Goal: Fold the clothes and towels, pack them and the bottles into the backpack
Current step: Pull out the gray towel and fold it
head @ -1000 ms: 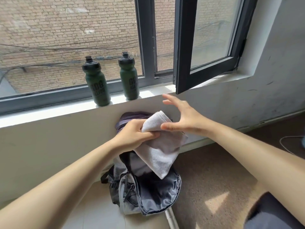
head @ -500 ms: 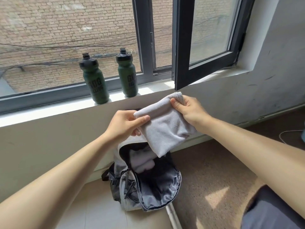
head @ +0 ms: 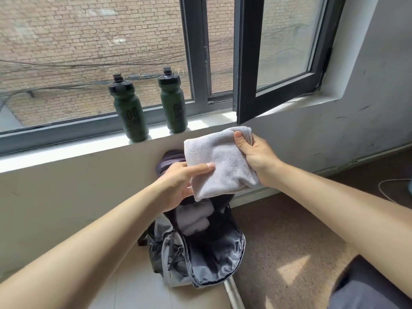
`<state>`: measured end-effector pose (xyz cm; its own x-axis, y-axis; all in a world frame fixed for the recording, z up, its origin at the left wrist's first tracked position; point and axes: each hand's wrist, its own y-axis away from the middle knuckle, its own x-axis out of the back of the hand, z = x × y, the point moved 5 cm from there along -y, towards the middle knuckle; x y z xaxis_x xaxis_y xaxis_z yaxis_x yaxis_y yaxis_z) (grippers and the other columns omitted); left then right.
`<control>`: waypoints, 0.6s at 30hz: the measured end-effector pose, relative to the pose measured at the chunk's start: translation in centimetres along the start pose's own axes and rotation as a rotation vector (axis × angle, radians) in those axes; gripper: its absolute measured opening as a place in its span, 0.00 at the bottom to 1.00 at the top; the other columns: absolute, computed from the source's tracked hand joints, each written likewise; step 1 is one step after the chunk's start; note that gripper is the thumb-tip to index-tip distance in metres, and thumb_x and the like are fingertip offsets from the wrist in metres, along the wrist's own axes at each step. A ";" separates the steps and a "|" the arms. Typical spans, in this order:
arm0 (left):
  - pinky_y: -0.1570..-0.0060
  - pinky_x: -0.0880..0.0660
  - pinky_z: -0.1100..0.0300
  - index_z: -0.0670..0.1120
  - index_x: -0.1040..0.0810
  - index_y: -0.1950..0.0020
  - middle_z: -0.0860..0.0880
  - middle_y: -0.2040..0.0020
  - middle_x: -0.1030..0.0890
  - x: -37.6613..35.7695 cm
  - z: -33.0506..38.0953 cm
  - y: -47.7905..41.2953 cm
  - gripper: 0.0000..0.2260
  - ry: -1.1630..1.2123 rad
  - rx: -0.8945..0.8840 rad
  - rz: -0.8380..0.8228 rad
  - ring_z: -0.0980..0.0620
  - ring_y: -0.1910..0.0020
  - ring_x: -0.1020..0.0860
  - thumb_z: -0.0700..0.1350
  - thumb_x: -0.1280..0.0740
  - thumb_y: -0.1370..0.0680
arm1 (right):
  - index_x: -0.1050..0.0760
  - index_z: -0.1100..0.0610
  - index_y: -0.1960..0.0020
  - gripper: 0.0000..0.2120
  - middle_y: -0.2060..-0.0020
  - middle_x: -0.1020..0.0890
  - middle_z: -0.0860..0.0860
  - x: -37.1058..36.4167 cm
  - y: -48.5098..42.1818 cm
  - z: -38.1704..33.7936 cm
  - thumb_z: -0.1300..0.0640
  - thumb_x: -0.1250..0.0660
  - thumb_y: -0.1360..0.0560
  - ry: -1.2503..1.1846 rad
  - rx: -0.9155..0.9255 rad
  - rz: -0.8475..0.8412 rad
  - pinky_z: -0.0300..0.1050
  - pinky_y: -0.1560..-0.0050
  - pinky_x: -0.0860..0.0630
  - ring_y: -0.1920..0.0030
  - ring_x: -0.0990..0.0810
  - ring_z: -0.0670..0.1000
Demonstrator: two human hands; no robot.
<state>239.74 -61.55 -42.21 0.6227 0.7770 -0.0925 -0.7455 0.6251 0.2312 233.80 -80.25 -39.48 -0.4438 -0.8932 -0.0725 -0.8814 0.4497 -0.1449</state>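
The towel (head: 220,161) was a pale grey terry one, folded down to a chunky rectangle and held up in the air right above the backpack (head: 214,259). The pack was grey and black, unzipped wide, standing on the floor (head: 278,230) against the wall under the windowsill (head: 66,150). Some pale folded fabric (head: 194,217) was sitting inside it. Up on the white sill, far left of the towel, the left bottle (head: 130,114) and the right bottle (head: 172,103) stood upright and a bit apart, both dark green with black caps.

Room-wise, a dark window sash (head: 247,63) hung open into the room on the right, with a brick wall outside. The floor was brownish with a sun patch, and a thin cable (head: 388,188) lay at the far right.

Both bare arms reached in from the near side. The right hand (head: 256,152) gripped the towel's far right corner, thumb on top. The left hand (head: 178,184) pinched the near left edge, thumb lying flat on top and fingers tucked underneath.
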 end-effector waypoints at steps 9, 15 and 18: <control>0.39 0.20 0.42 0.37 0.21 0.35 0.36 0.40 0.16 2.4 0.9 0.1 0.16 -0.045 -0.097 0.056 0.39 0.44 0.17 0.37 0.29 0.22 | 0.29 0.50 0.31 0.29 0.40 0.16 0.55 0.2 1.5 1.0 0.64 0.23 0.28 0.175 -0.224 -0.463 0.60 0.44 0.18 0.41 0.16 0.56; 0.48 0.18 0.51 0.44 0.27 0.27 0.40 0.36 0.18 3.9 1.9 -0.1 0.24 0.034 -0.172 -0.106 0.44 0.45 0.17 0.29 0.34 0.22 | 0.28 0.52 0.31 0.27 0.40 0.18 0.58 0.6 1.0 0.4 0.74 0.32 0.25 0.026 -0.186 -0.465 0.50 0.50 0.16 0.43 0.16 0.54; 0.49 0.18 0.52 0.45 0.26 0.28 0.40 0.40 0.17 4.4 2.3 -0.1 0.25 0.082 -0.193 -0.175 0.44 0.46 0.17 0.26 0.41 0.21 | 0.25 0.57 0.31 0.24 0.36 0.20 0.61 0.7 0.7 -0.1 0.75 0.37 0.23 -0.056 -0.180 -0.497 0.59 0.37 0.21 0.37 0.19 0.59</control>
<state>243.10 -58.38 -40.39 0.7305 0.6544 -0.1950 -0.6647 0.7469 0.0163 232.85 -80.52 -39.50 0.0396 -0.9950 -0.0913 -0.9992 -0.0394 -0.0039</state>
